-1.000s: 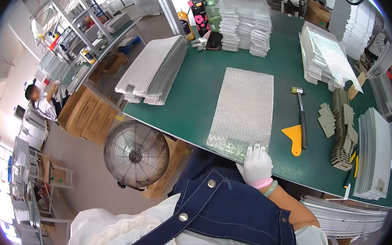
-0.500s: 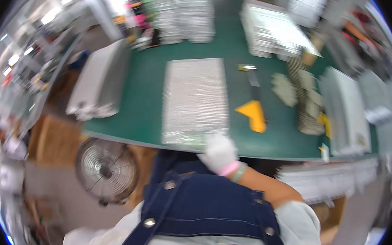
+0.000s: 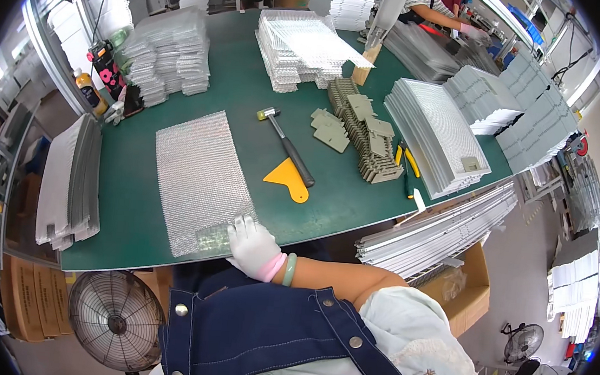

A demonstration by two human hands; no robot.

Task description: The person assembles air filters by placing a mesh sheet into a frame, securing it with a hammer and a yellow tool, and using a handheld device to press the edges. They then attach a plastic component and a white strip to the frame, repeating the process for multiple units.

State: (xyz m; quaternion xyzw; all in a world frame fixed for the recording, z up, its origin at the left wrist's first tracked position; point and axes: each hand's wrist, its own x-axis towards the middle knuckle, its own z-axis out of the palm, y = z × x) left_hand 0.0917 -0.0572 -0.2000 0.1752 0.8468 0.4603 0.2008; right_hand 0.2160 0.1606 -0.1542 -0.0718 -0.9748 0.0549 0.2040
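Note:
My right hand, in a white glove with a pink cuff, rests at the near right corner of a silvery mesh-patterned panel. Its fingers are slightly bent and a little apart, lying over the corner beside a clear, glossy patch at the panel's near end. The palm and thumb are mostly hidden. My left hand is out of the picture. Right of the panel lie a hammer with a dark handle and a yellow scraper, the scraper touching the handle.
Stacked panels stand on the green table: a left stack, a far stack and a right stack. Olive plates lie in a row near yellow-handled pliers. A fan stands below; another person works far right.
My view has turned to the right, so the table and panel appear farther left and the picture is sharper. My right hand stays at the panel's near right corner.

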